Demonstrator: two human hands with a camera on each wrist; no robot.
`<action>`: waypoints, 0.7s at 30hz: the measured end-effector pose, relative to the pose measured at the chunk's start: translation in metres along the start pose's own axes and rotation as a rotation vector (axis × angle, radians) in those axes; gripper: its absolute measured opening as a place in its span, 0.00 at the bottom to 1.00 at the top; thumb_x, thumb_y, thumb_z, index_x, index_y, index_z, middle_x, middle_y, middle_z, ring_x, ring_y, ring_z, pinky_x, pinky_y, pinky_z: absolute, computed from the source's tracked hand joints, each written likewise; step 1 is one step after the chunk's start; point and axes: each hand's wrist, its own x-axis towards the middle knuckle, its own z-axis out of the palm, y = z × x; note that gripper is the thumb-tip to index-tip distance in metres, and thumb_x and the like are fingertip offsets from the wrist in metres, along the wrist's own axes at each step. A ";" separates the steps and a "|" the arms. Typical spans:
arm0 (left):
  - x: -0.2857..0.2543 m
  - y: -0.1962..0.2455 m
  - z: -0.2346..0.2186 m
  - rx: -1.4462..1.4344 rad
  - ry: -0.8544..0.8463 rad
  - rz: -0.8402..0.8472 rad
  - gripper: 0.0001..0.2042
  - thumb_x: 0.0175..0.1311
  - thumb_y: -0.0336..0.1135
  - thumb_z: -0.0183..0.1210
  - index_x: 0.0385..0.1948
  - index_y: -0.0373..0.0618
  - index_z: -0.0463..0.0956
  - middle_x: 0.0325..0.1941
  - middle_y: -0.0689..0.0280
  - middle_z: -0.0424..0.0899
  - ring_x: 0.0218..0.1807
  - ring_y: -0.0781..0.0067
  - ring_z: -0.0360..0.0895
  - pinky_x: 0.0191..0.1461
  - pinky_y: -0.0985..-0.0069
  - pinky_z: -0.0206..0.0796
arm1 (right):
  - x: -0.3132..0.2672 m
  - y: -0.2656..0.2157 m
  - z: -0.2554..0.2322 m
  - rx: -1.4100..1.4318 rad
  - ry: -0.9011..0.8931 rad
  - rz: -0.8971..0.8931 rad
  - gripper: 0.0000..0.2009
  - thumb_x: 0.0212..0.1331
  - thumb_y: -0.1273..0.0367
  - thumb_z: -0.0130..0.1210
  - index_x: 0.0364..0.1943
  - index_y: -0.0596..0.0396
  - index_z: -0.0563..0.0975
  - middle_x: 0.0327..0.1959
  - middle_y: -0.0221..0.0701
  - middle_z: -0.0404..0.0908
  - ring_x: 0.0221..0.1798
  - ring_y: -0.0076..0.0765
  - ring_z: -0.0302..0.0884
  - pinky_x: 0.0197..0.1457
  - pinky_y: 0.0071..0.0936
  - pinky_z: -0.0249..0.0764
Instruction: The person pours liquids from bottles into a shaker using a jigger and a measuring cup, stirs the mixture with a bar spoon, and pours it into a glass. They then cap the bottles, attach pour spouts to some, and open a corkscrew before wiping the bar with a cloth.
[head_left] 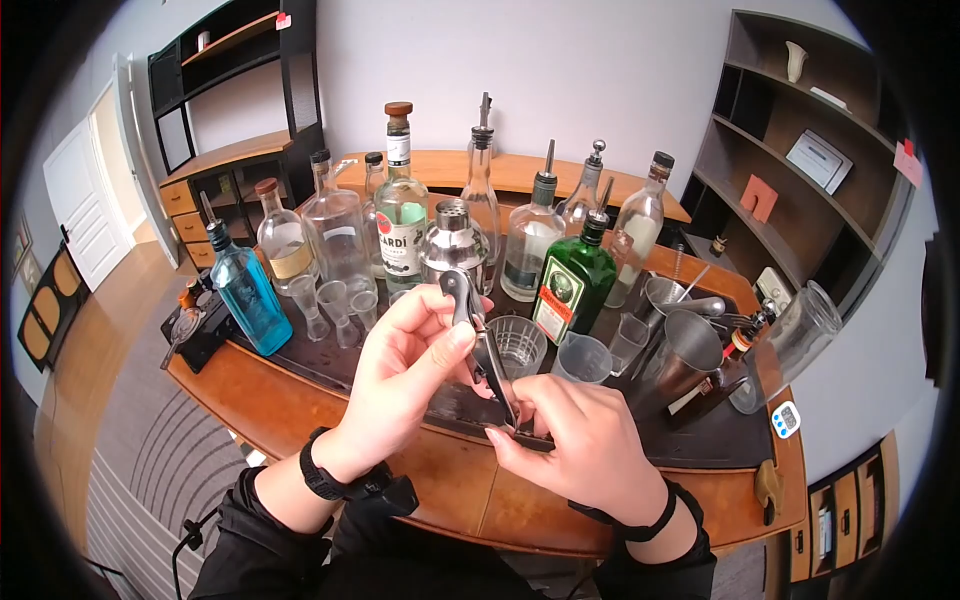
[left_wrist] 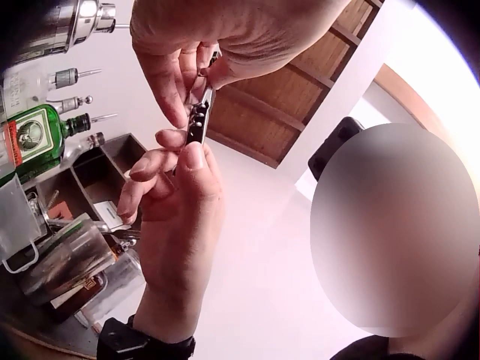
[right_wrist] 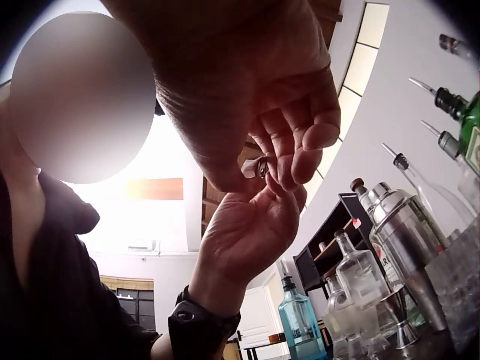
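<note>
A slim black and silver folding tool [head_left: 484, 352], like a corkscrew, is held up between the two hands above the front of the dark mat. The left hand [head_left: 398, 385] pinches its upper end between thumb and fingers. At the lower end, the right hand [head_left: 585, 440] has thumb and fingers on the metal tip. In the left wrist view the tool [left_wrist: 198, 120] spans from one hand's fingertips to the other's. Only a small metal bit of the tool [right_wrist: 262, 169] shows in the right wrist view, the rest hidden by fingers.
Behind the hands stand a steel shaker [head_left: 455, 245], a green bottle [head_left: 578, 280], a blue bottle [head_left: 250, 290] and several clear bottles. Small glass cups [head_left: 340, 310] are at left. A metal tin [head_left: 685, 350], a plastic jug [head_left: 582, 360] and a white timer [head_left: 786, 420] are at right.
</note>
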 end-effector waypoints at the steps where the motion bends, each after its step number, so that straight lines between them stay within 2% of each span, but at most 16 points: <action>1: 0.000 0.001 0.001 0.010 -0.013 0.020 0.08 0.71 0.27 0.52 0.48 0.42 0.67 0.54 0.60 0.77 0.41 0.78 0.79 0.40 0.78 0.79 | 0.000 0.000 0.000 0.016 0.013 -0.005 0.14 0.52 0.67 0.66 0.39 0.55 0.75 0.27 0.28 0.79 0.25 0.31 0.80 0.27 0.26 0.74; 11: 0.000 0.007 0.005 0.108 -0.016 0.077 0.07 0.73 0.27 0.47 0.49 0.41 0.63 0.45 0.63 0.76 0.37 0.76 0.79 0.36 0.79 0.76 | 0.000 0.010 0.002 -0.161 0.081 -0.097 0.16 0.53 0.72 0.62 0.46 0.59 0.74 0.24 0.32 0.78 0.23 0.35 0.78 0.28 0.28 0.73; 17: -0.001 0.012 0.005 0.208 -0.004 0.020 0.07 0.73 0.28 0.47 0.48 0.42 0.63 0.41 0.65 0.75 0.35 0.79 0.77 0.31 0.83 0.71 | -0.002 0.014 0.001 -0.179 0.003 -0.101 0.16 0.53 0.71 0.62 0.46 0.60 0.74 0.21 0.31 0.76 0.22 0.35 0.77 0.27 0.31 0.72; 21: -0.002 0.011 0.002 0.261 -0.012 0.006 0.10 0.73 0.32 0.48 0.51 0.41 0.64 0.38 0.64 0.78 0.32 0.79 0.77 0.26 0.84 0.70 | -0.002 0.014 -0.001 -0.147 -0.023 -0.081 0.15 0.54 0.71 0.62 0.45 0.60 0.74 0.20 0.32 0.76 0.22 0.37 0.77 0.27 0.32 0.72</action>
